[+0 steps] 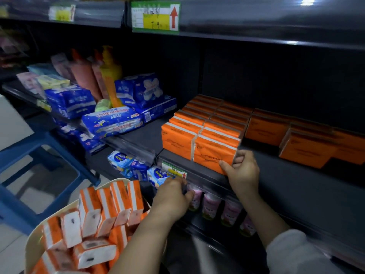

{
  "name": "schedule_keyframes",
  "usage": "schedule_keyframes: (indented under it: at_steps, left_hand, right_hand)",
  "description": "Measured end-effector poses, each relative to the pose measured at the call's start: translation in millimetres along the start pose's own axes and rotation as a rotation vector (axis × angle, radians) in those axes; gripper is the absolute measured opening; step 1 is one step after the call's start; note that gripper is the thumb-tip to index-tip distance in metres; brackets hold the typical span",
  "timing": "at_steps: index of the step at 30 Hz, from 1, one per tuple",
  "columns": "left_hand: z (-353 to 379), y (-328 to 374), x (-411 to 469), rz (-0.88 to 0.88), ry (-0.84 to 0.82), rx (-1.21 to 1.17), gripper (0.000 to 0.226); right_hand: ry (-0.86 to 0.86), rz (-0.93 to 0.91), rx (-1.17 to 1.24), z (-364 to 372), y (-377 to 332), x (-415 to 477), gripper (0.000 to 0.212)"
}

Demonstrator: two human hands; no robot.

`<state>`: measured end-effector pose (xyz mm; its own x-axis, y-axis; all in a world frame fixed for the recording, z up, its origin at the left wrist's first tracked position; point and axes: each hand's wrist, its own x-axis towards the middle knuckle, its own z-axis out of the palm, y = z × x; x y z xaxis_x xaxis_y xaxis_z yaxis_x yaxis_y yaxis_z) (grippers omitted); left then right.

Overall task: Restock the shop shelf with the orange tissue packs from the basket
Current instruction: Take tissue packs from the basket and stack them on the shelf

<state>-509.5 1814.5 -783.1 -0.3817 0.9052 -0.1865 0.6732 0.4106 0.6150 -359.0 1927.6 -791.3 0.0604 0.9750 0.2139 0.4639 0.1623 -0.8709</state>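
The fingers (240, 159) of my right hand (244, 173) pinch the front orange plastic-wrapped tissue pack (213, 153) on the dark metal shelf (276, 175), while my left hand (171, 198), grip unclear, hovers nearer the upright packs (90, 212) below-left in the cream basket (31, 240).

- Dark grey metal shelving (276, 175), black back panel.
- Blue plastic stool (39, 141) at left, on pale floor (13, 250).
- Light glare (308, 1) top right.
- Green/yellow price tag (156, 17) w/ red arrow.
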Motion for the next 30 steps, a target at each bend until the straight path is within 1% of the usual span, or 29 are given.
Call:
schedule_keyframes:
  at_steps: [3,5,7,8,9,10,11,13,14,17,19,21,24,26,28,30]
  left_hand:
    - [-6,-2,-3,0.019,0.057,0.008,0.038]
    - [-18,-8,-10,0.033,0.119,0.036,0.037]
    - [-36,-25,-19,0.057,0.216,0.117,0.039]
    - [-46,-39,-26,0.069,0.272,0.182,0.041]
    - [-56,-54,-33,0.077,0.319,0.247,0.042]
    - [-66,-72,-41,0.075,0.351,0.3,0.043]
    - [-76,-92,-49,0.059,0.361,0.339,0.043]
    - [-92,-131,-66,0.01,0.351,0.383,0.044]
    - [-98,-148,-75,-0.022,0.343,0.412,0.044]
    - [-109,-193,-100,-0.143,0.314,0.5,0.048]
    - [-111,-218,-115,-0.2,0.273,0.506,0.053]
    - [-110,-238,-126,-0.205,0.164,0.493,0.064]
    - [-103,-250,-137,-0.146,-0.066,0.613,0.075]
    - [-95,-257,-140,-0.111,-0.112,0.699,0.07]
    - [-87,-266,-139,-0.096,-0.087,0.714,0.057]
    - [-84,-272,-137,-0.081,-0.027,0.689,0.046]
  right_hand:
    - [0.031,-0.001,-0.021,3,0,0,0.042]
    - [0.029,0.042,-0.035,4,-5,-4,0.048]
    - [0.011,0.085,-0.065,-2,-11,-7,0.06]
    - [0.021,0.069,-0.092,-5,-11,-9,0.067]
    - [0.039,0.055,-0.116,-8,-12,-10,0.07]
    - [0.036,0.046,-0.136,-10,-9,-11,0.065]
    - [0.014,-0.003,-0.146,-10,-3,-9,0.057]
    - [-0.002,-0.071,-0.126,-10,-33,-33,0.048]
    - [-0.033,-0.111,-0.103,-6,-52,-47,0.048]
    - [-0.197,-0.316,-0.169,9,-79,-81,0.044]
    - [-0.303,-0.367,-0.185,23,-85,-98,0.043]
    - [-0.393,-0.392,-0.18,41,-93,-111,0.041]
    - [-0.511,-0.422,-0.168,70,-111,-133,0.041]
    - [-0.6,-0.414,-0.149,88,-123,-148,0.042]
    - [-0.689,-0.374,-0.138,104,-133,-163,0.041]
    - [-0.766,-0.323,-0.108,117,-139,-179,0.043]
